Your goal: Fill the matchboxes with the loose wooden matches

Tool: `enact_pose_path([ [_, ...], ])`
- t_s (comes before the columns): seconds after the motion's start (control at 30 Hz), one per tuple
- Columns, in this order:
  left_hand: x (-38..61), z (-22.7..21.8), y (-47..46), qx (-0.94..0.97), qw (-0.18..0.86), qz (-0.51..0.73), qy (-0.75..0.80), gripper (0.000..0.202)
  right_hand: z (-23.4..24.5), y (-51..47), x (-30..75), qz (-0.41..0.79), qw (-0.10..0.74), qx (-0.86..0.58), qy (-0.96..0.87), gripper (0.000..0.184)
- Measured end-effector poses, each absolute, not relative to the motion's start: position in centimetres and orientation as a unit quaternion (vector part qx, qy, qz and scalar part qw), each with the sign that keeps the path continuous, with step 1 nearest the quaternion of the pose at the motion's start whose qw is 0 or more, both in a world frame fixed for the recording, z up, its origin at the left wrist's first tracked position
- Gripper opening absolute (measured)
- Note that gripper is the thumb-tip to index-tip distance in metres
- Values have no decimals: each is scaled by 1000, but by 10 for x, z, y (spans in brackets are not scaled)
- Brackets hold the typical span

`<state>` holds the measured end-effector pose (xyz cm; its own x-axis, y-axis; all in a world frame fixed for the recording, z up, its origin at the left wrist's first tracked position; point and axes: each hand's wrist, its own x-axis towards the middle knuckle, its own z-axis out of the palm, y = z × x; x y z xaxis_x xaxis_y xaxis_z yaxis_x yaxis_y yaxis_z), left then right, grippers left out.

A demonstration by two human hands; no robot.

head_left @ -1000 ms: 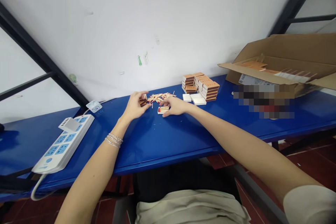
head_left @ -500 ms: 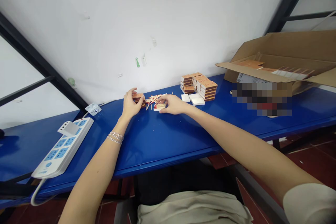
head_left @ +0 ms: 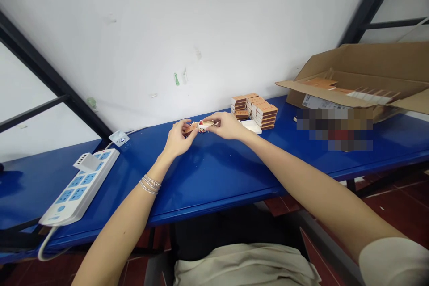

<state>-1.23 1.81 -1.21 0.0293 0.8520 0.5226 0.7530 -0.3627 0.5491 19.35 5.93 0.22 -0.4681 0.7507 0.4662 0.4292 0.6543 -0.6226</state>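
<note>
My left hand (head_left: 181, 137) is closed around an orange matchbox sleeve (head_left: 191, 130). My right hand (head_left: 226, 125) grips a white matchbox tray (head_left: 206, 124) that has red-tipped matches lying in it. The tray's left end meets the right end of the sleeve; whether it is inside the opening I cannot tell. Loose matches (head_left: 202, 131) lie on the blue table beneath and behind both hands, largely covered by them. To the right of my right hand sit white matchbox trays (head_left: 252, 127), partly hidden by my wrist.
Several orange matchboxes (head_left: 264, 109) stand stacked near the wall. An open cardboard box (head_left: 311, 91) on the right holds more orange and white pieces, with a blurred patch before it. A white power strip (head_left: 80, 187) and a plug adapter (head_left: 119, 139) are on the left.
My left hand has lifted a sleeve and moved right. My right hand has raised the match-filled tray up and slightly right, bringing it against the sleeve.
</note>
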Motion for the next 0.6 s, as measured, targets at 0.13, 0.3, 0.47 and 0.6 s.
enact_pose_path([
  [0.13,-16,-12,19,716,32,406,567,45,2,58,194,200,371,-346,-838,31],
  [0.3,-15,-9,17,725,26,412,551,46,3,54,193,197,365,-314,-854,30],
  [0.47,-15,-11,18,718,34,419,555,47,3,54,194,181,359,-311,-862,31],
  [0.6,-17,-13,20,714,56,426,553,50,3,54,194,175,357,-302,-866,32],
])
